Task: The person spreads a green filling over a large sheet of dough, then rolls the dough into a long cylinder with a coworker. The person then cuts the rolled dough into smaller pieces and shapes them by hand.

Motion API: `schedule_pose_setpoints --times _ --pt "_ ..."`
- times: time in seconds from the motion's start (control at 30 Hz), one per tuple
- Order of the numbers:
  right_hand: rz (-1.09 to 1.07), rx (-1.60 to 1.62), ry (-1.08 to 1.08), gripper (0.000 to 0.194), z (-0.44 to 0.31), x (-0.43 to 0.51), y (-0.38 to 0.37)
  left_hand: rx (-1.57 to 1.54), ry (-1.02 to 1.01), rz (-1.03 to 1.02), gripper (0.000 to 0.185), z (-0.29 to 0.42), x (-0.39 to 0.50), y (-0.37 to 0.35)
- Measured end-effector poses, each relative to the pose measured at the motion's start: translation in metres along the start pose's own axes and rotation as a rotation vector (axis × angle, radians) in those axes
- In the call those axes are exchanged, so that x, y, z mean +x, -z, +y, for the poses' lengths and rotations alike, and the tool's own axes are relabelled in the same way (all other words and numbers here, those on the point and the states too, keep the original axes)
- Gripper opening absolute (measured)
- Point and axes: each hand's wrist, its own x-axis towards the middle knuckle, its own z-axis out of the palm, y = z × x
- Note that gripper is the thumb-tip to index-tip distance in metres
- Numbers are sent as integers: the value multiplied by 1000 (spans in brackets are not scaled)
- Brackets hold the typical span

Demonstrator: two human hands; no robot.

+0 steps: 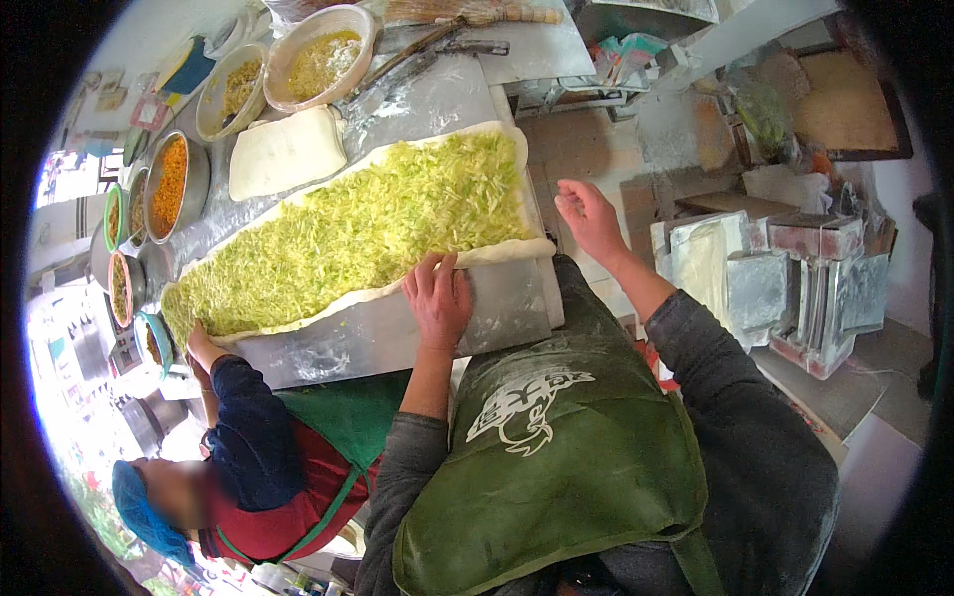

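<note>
A long sheet of dough [507, 252] lies along the metal worktop, covered with shredded pale-green vegetable filling [373, 216]. My left hand [440, 298] rests at the near edge of the dough, fingers bent over it; whether they pinch the dough I cannot tell. To the right of that edge the dough is folded over in a narrow roll. Off the worktop's right end, my right hand [592, 216] is raised in the air with curled fingers, touching nothing. A folded slab of plain dough [287, 153] lies behind the filled sheet.
A co-worker's hand [200, 343] touches the sheet's far left end. Metal bowl of orange filling [171, 186], smaller bowls and two large bowls [320, 56] line the back. A brush [477, 11] and a knife-like tool [473, 48] lie behind. A dusty platform scale [812, 283] stands right.
</note>
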Motion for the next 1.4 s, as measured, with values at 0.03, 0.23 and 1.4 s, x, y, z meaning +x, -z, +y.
schedule_pose_setpoints --times 0.03,0.23,1.4 --pt "-15 50 -20 35 2 12 3 -30 24 16 31 6 -4 0" --pt "-158 114 36 34 -6 105 1 -527 704 -229 27 52 -45 7" --pt "-1143 92 -177 43 -35 222 -26 -237 1632 490 48 190 54 -126"
